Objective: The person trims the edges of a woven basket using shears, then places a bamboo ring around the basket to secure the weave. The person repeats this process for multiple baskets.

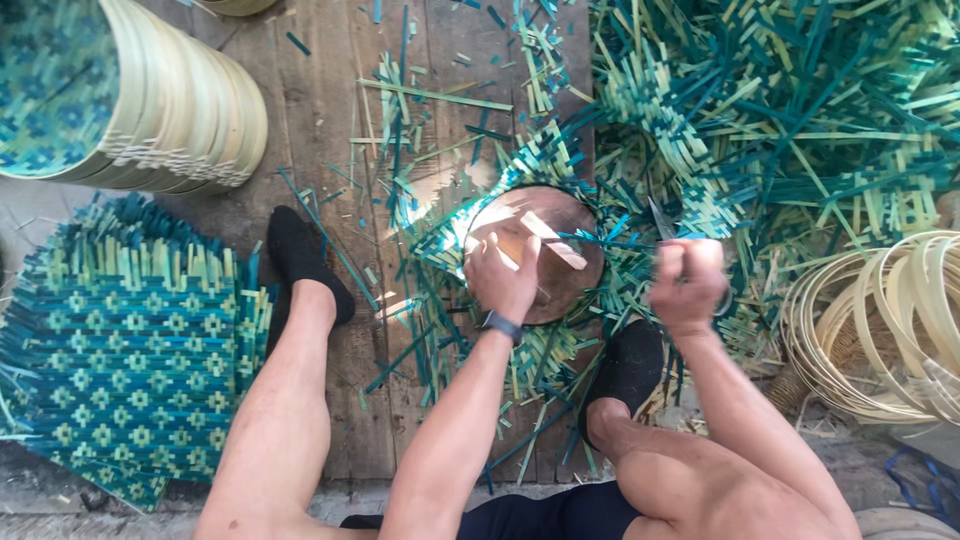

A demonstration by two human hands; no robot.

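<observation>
Down on the wooden floor [330, 120], the left hand [503, 275] pressed flat on the round disc [560, 270]; the right hand [688, 282], fisted around a blade probably, hovered just beside its right edge.

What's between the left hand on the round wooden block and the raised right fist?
In the head view, between the left hand and the right hand lie the round wooden block's right edge and green-teal woven strips spreading from under it.

On my left I see a flat stack of woven green-and-teal mats [120, 360] on the floor, and above it a stack of round woven trays [140, 90] lying on its side. At right, coiled pale hoops [890, 330]. Loose cut strips [780, 110] heap across the worn wooden boards [310, 130].
</observation>
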